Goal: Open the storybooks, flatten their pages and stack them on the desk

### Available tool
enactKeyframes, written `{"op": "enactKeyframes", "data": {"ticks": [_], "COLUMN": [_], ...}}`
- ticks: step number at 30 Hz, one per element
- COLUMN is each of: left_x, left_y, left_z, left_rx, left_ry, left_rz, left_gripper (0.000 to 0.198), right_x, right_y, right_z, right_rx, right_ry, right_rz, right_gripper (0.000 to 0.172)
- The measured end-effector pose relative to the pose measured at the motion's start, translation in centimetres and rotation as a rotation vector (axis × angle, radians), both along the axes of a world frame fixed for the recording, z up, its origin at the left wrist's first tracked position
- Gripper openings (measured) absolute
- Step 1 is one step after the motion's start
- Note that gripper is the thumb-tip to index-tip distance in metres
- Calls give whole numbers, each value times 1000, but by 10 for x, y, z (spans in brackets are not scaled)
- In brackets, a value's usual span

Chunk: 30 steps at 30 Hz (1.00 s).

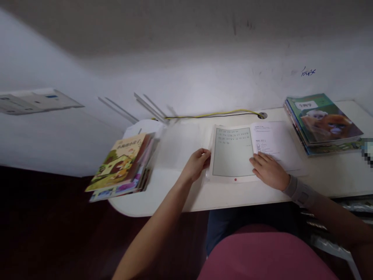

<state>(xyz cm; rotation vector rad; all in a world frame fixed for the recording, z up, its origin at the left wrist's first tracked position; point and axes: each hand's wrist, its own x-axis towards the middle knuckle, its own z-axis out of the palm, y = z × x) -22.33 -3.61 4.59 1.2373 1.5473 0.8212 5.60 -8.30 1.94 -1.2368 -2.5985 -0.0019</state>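
Observation:
An open book (231, 155) lies on the white table, with a bordered text page on the left and a white page with small print on the right. Extending left from it is a clear plastic sheet (180, 146), probably a book cover. At the book's left edge my left hand (198, 163) is closed, thumb and fingers pinching that edge; whether plastic is also in the pinch is hard to see. My right hand (269, 170), with a grey band on the wrist, rests flat across the inner part of the right page, fingers stretched out.
Picture books (119, 163) are stacked at the table's left end, overhanging its edge. A stack of textbooks (326, 120) with monkeys on top stands at the right. A yellow and black cable (215, 114) runs along the wall to a round table hole (262, 115).

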Motion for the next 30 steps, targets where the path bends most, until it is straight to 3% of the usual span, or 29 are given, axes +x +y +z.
{"op": "enactKeyframes", "data": {"ticks": [4,7,9,11,14,18,21,24,27,30], "left_x": [7,9,10,9,7,15,33,51,56,49], "left_y": [-6,-10,-12,-15,-23,-43,-55,-60,-64,-68], "left_z": [8,11,10,5,-7,-25,-38,-46,-50,-52], "left_rx": [-37,-47,-17,21,166,529,600,530,453,458], "left_ry": [-188,-297,-266,-148,244,786,877,894,975,1012], "left_rz": [4,-39,-86,-135,-164,-207,-381,-506,-467,-415], "left_gripper": [54,74,84,90,90,59,43,59,68,69], "right_x": [-46,-80,-93,-94,-81,-59,-46,-28,-1,32], "right_y": [-4,-10,-12,-11,-7,-8,-20,-35,-44,-47], "right_z": [21,30,30,27,20,12,3,-4,-4,-1], "right_rx": [-121,-157,-151,-144,-178,-284,-309,-295,-277,-200], "right_ry": [-39,-107,-116,-62,142,596,920,1218,1573,1712], "right_rz": [73,22,-25,-57,-112,-266,-390,-563,-708,-763], "right_gripper": [67,85,78,59,43,36,27,20,16,11]}}
